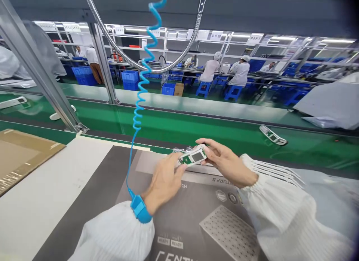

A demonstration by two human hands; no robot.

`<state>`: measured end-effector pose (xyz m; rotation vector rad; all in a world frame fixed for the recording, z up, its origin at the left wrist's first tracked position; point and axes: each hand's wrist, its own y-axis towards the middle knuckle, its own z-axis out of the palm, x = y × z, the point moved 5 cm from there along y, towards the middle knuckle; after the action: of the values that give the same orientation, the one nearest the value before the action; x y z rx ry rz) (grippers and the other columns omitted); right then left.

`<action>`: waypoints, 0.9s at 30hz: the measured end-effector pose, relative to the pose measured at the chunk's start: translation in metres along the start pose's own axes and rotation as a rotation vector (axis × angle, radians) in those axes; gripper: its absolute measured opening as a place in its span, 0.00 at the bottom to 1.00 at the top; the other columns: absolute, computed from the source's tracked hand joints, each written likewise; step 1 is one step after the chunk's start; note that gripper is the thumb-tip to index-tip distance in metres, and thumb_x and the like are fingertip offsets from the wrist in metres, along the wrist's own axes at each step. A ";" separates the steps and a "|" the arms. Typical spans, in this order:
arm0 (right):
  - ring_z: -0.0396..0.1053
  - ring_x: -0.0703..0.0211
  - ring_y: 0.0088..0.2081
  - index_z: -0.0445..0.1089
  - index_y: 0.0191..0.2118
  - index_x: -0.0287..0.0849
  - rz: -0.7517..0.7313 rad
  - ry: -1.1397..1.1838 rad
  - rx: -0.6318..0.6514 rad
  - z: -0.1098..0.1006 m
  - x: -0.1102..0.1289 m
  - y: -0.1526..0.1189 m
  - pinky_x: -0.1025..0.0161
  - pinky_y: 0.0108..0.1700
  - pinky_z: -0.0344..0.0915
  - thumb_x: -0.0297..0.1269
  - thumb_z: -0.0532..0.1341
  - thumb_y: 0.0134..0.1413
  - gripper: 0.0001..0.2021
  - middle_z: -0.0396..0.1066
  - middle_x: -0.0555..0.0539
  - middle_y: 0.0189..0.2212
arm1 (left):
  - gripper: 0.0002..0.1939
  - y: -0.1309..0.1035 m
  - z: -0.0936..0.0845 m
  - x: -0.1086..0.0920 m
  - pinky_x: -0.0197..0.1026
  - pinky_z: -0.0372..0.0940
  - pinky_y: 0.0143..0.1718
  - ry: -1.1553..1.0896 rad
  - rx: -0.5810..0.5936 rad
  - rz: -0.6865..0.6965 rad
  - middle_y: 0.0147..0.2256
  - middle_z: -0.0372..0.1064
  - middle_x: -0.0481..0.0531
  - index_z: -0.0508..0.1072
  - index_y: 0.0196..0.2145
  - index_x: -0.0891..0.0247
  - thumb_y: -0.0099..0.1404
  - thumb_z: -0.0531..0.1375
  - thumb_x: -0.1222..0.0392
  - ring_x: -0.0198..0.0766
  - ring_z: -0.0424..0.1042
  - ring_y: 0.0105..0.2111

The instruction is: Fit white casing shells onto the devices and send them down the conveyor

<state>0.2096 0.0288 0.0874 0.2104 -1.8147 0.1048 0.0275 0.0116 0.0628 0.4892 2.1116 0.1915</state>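
Between both hands, above a dark printed board, is a white handheld device shell (pixel 193 156) with a green circuit board and a small grey screen showing on its upper face. My left hand (pixel 165 178) grips its near left end, thumb along the lower edge. At the far right end, the fingers of my right hand (pixel 224 160) close round the shell. A blue wrist strap (pixel 141 209) sits on my left wrist, joined to a blue coiled cord (pixel 143 81) that hangs from above. Clear plastic wrapping (pixel 182 150) lies just behind the device.
A green conveyor belt (pixel 174 128) runs across beyond the bench, bearing a similar open shell (pixel 273 135) at right and white pieces at left. Cardboard (pixel 25 152) lies at left. A metal post (pixel 42 62) stands at left, and a flexible metal conduit (pixel 123 58) loops overhead. Co-workers sit farther back.
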 end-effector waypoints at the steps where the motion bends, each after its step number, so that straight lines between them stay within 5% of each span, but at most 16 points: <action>1: 0.71 0.56 0.39 0.66 0.53 0.48 -0.033 -0.063 -0.040 0.000 0.001 -0.007 0.55 0.45 0.71 0.55 0.55 0.61 0.22 0.72 0.46 0.41 | 0.15 -0.002 0.002 -0.001 0.48 0.66 0.48 -0.014 0.053 -0.049 0.47 0.74 0.54 0.71 0.51 0.59 0.68 0.55 0.58 0.46 0.72 0.46; 6: 0.69 0.51 0.44 0.72 0.43 0.48 -0.404 -0.678 -0.309 -0.002 0.011 -0.028 0.53 0.45 0.63 0.48 0.56 0.63 0.12 0.72 0.44 0.44 | 0.12 -0.008 0.004 -0.002 0.45 0.66 0.43 0.016 0.066 -0.094 0.42 0.76 0.53 0.73 0.46 0.58 0.66 0.55 0.62 0.45 0.74 0.41; 11: 0.66 0.54 0.38 0.71 0.33 0.47 -0.527 -1.082 -0.294 0.021 0.011 -0.034 0.54 0.41 0.52 0.38 0.56 0.65 0.09 0.74 0.48 0.37 | 0.14 -0.006 0.008 0.009 0.45 0.65 0.43 0.027 0.066 -0.134 0.42 0.76 0.54 0.74 0.47 0.57 0.66 0.54 0.63 0.46 0.74 0.41; 15: 0.66 0.56 0.38 0.64 0.32 0.45 -0.452 -0.930 -0.082 0.041 -0.005 -0.017 0.57 0.41 0.53 0.32 0.52 0.65 0.09 0.72 0.49 0.34 | 0.12 0.003 -0.010 0.036 0.44 0.64 0.37 0.055 -0.130 -0.380 0.33 0.76 0.56 0.74 0.43 0.62 0.67 0.53 0.59 0.46 0.74 0.35; 19: 0.66 0.53 0.37 0.62 0.33 0.44 -0.202 -0.996 -0.238 0.033 -0.037 0.026 0.57 0.40 0.53 0.31 0.51 0.63 0.07 0.71 0.45 0.33 | 0.12 0.008 -0.023 0.056 0.39 0.61 0.30 -0.157 -0.202 -0.467 0.23 0.70 0.50 0.74 0.39 0.64 0.66 0.54 0.55 0.40 0.70 0.26; 22: 0.67 0.50 0.41 0.65 0.36 0.44 -0.164 -1.071 -0.258 0.028 -0.052 0.044 0.55 0.42 0.53 0.31 0.54 0.61 0.04 0.73 0.43 0.37 | 0.14 0.008 -0.023 0.060 0.37 0.61 0.26 -0.366 -0.216 -0.485 0.22 0.67 0.47 0.73 0.35 0.65 0.63 0.57 0.51 0.36 0.66 0.22; 27: 0.68 0.53 0.47 0.68 0.44 0.46 -0.172 -1.127 -0.281 -0.014 -0.042 0.012 0.56 0.46 0.54 0.38 0.53 0.65 0.09 0.72 0.45 0.46 | 0.16 0.007 -0.019 0.053 0.35 0.62 0.27 -0.519 -0.186 -0.505 0.23 0.68 0.48 0.74 0.34 0.66 0.60 0.60 0.49 0.34 0.66 0.24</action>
<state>0.2307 0.0469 0.0508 0.2442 -2.8796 -0.4838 -0.0127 0.0406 0.0349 -0.1102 1.6222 -0.0323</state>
